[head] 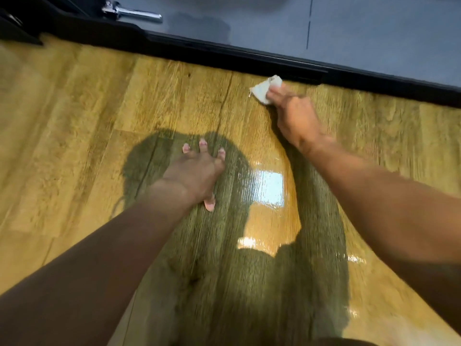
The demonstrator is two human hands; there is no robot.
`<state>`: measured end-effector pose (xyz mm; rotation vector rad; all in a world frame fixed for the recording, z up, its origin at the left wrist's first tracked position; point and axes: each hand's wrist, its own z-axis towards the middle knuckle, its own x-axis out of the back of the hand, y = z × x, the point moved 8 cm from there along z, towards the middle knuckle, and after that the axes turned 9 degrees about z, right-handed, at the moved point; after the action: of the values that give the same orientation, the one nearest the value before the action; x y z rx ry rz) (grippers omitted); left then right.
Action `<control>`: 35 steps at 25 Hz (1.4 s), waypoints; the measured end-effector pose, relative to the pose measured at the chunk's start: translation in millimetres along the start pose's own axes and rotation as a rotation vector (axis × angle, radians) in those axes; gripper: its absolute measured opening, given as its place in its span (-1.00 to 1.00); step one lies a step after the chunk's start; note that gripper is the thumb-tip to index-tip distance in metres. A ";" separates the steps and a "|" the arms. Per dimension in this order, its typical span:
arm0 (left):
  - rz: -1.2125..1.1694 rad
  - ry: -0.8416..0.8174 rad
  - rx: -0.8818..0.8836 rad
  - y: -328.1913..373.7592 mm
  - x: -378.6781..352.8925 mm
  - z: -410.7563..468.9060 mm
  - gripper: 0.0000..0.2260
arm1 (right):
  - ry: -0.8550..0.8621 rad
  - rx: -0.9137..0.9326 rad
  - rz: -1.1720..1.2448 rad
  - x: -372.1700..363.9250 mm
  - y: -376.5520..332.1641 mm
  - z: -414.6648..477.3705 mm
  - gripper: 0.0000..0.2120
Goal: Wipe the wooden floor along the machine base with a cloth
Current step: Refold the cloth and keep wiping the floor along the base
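Note:
My right hand [294,116] presses a small white cloth [264,89] onto the wooden floor [174,96], right beside the black edge of the machine base [249,58]. The fingers cover part of the cloth. My left hand [197,171] rests flat on the floor nearer to me, fingers spread, holding nothing. Both forearms reach forward from the bottom of the view.
The black base edge runs diagonally from upper left to right, with a grey panel [361,28] behind it. A chrome handle-like part [134,12] sticks out at the top left. The glossy floor shows a bright reflection [269,188] and my shadow between the arms.

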<state>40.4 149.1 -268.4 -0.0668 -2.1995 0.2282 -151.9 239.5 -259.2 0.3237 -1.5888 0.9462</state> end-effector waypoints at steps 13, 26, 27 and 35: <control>-0.037 0.015 0.006 2.0 6.1 -6.5 0.08 | -0.107 0.174 0.023 -22.1 -55.9 -51.1 -0.64; -0.136 0.055 -0.002 -24.8 -2.1 -24.9 -0.06 | -0.198 0.384 0.070 -38.6 -108.1 -189.7 -0.38; -0.151 0.062 0.014 -28.5 -6.0 -27.8 -0.07 | -0.259 0.496 0.065 -39.7 -115.1 -212.4 -0.36; -0.354 0.067 0.097 -55.4 -23.9 -35.7 -0.01 | -0.163 0.114 0.043 -21.1 -100.5 -159.8 -0.38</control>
<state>85.3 96.6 -256.1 0.3609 -2.0883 0.1312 31.9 285.0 -244.0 0.4574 -1.6989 1.0677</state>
